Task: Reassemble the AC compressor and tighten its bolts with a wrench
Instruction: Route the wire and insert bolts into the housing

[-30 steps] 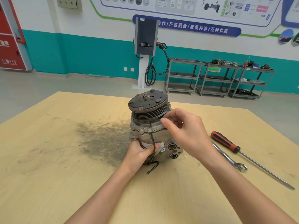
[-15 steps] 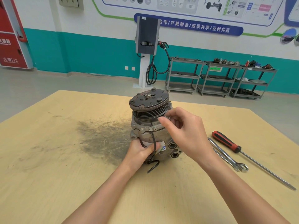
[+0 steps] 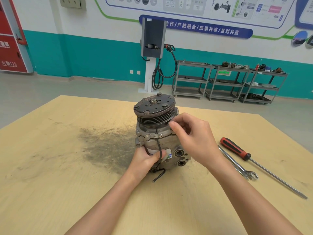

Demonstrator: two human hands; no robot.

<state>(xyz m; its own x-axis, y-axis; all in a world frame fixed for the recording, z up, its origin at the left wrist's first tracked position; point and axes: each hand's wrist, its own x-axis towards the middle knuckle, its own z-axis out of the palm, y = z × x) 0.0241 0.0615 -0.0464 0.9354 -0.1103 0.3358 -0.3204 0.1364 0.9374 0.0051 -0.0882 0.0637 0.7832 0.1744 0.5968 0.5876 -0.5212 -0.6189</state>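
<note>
Compressor (image 3: 156,133): upright on the wooden table (image 3: 50,184), pulley end uppermost, just right of a dark grimy smear (image 3: 105,146) on the tabletop; black grooved pulley (image 3: 155,111) with a nut at its centre; grey metal body below, two round ports facing the viewer at lower right; a black wire (image 3: 159,158) runs down the front of the body and curls onto the table. Left hand (image 3: 145,160): fingers curled around the lower front of the body, thumb lying over the wire. Right hand (image 3: 194,138): fingers bent, fingertips drawn together at the body's upper right edge just beneath the pulley; what they pinch, if anything, cannot be told. Wrench (image 3: 237,162): flat on the table to the right of the compressor, untouched. Screwdriver (image 3: 254,161): red and black handle, long shaft, lying just right of the wrench. Background: a grey wall unit (image 3: 153,38) with a hose on a white post; three grey shelf carts (image 3: 227,82) against the teal wall.
</note>
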